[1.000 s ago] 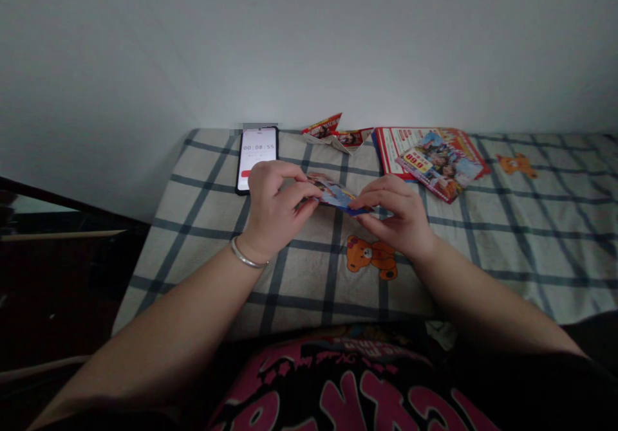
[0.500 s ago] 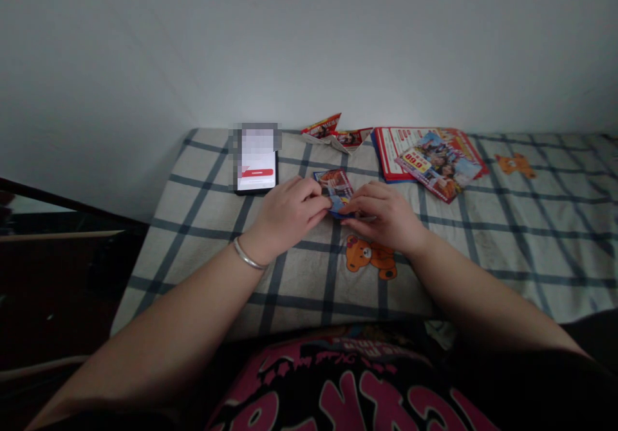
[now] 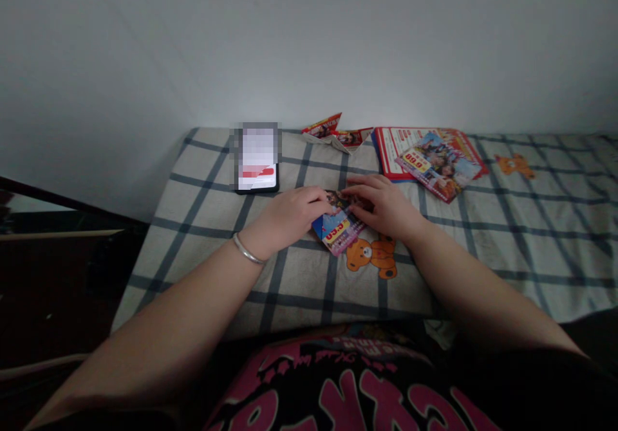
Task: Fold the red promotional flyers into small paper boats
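Observation:
A small folded paper flyer (image 3: 334, 228), printed in blue and purple with large yellow numerals, is between my two hands on the checked cloth. My left hand (image 3: 292, 215) has its fingers closed on the flyer's left side. On the opposite side my right hand (image 3: 386, 206) grips the upper right part, thumb on the paper and its upper fingers reaching past the edge. The fingers cover part of the print, and the underside is hidden.
A phone (image 3: 258, 154) with a lit screen lies to the left. Near the wall (image 3: 309, 45) stands a folded red paper piece (image 3: 350, 139). A flyer stack (image 3: 391, 151) is at the right, with a loose colourful flyer (image 3: 441, 167) on top. The checked cloth (image 3: 203, 199) covers the surface.
The flyer between my hands now shows a different printed side with large numerals and reaches nearer to me. My right hand has moved slightly up and left; its fingers are more extended.

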Demonstrator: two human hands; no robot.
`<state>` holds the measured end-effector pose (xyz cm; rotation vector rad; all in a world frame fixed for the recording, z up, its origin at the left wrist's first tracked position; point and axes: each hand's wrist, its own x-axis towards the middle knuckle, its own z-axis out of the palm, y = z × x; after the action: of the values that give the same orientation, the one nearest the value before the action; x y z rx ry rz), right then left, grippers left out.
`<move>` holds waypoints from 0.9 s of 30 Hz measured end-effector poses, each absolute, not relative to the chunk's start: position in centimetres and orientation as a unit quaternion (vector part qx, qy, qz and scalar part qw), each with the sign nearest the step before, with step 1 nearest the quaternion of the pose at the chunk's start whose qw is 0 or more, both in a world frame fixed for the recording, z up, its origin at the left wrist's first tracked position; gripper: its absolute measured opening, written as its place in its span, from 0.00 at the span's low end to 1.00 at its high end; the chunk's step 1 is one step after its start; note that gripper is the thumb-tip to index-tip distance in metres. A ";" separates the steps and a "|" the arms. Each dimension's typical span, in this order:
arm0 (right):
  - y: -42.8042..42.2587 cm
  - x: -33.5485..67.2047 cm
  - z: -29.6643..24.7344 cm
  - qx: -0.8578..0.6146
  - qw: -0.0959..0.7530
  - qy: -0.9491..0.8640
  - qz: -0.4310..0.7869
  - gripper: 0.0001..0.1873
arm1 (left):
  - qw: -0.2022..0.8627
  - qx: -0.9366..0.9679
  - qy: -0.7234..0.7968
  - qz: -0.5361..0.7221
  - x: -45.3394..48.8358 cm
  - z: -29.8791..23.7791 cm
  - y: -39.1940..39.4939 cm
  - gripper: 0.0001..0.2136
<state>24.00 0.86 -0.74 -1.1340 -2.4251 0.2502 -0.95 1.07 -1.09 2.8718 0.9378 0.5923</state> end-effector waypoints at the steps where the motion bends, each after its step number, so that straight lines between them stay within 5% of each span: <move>1: 0.8 24.0 -0.7 -0.410 0.214 -0.882 0.088 0.17 | 0.036 0.932 0.306 0.189 -1.0 -1.1 1.1 0.12; 15: 0.1 23.7 -0.2 -0.422 0.153 -0.893 0.041 0.23 | 0.065 0.906 0.331 0.256 -1.3 -0.7 1.1 0.16; 27: 0.3 23.6 -0.5 -0.465 0.230 -0.844 0.140 0.15 | 0.038 0.945 0.264 0.187 -1.0 -1.1 1.0 0.09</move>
<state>23.61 0.26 -0.48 -1.2781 -2.3212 0.3864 -1.03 0.97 -1.10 2.8999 0.8107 0.5729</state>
